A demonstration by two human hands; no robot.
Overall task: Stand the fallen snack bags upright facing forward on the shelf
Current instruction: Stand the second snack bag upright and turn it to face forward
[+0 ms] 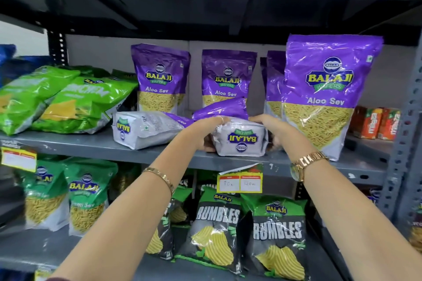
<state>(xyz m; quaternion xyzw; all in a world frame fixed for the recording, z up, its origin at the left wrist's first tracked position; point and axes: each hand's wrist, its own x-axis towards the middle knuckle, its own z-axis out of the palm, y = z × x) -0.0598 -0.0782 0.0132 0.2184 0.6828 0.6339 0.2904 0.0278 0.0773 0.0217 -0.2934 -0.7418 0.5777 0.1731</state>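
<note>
We find the fallen purple-and-white foil snack bag (239, 138) on the grey metal shelf (91, 143), white base toward us, long axis running back. It lies between both hands: left hand (203, 131) and right hand (277, 132) clasp its sides, fingers curled. A second fallen bag (146, 129) lies just left.

A single wide-angle view is given, taken from the head and aimed forward and slightly down at a shelf (91, 143) at close range. Both forearms are seen reaching away from the lens, with the hands (205, 130) near frame centre. Straight lines are bowed at the edges.
</note>
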